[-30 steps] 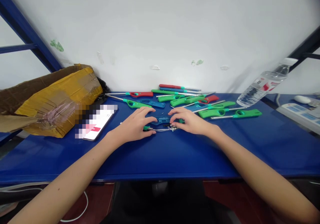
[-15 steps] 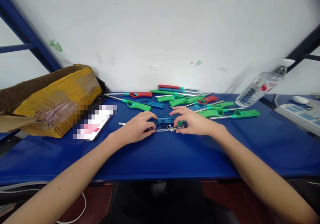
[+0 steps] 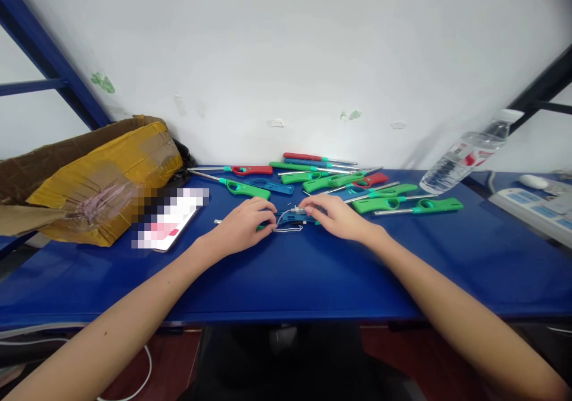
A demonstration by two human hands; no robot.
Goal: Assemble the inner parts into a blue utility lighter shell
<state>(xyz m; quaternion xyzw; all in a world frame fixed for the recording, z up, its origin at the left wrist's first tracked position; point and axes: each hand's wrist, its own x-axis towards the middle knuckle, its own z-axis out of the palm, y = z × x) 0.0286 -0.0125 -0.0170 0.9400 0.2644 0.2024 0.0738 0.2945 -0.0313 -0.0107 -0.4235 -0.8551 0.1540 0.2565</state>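
Near the middle of the table lies an opened blue lighter handle shell [image 3: 292, 217]. My left hand [image 3: 243, 225] is closed at its left end, thumb and fingers around a metal lighter tube [image 3: 217, 221] whose tip sticks out to the left. A bit of green shows under those fingers. Above the shell's right part, my right hand [image 3: 335, 215] pinches a small lighter fuel tank, mostly hidden by the fingers, with its metal valve [image 3: 298, 210] pointing left. A thin pale hose [image 3: 282, 215] curves from the valve towards my left hand. In front of the shell runs a white wire [image 3: 289, 229].
Several green, red and blue long-necked lighters [image 3: 378, 203] lie along the wall. To the left are a taped cardboard box [image 3: 102, 186] and a phone [image 3: 172, 228]. A water bottle [image 3: 465, 154] leans at the right, beside a white power strip [image 3: 531, 207].
My right hand has lifted the fuel tank up and to the left, from in front of the blue shell to over it. The hose now arcs upward. My left hand has barely moved.
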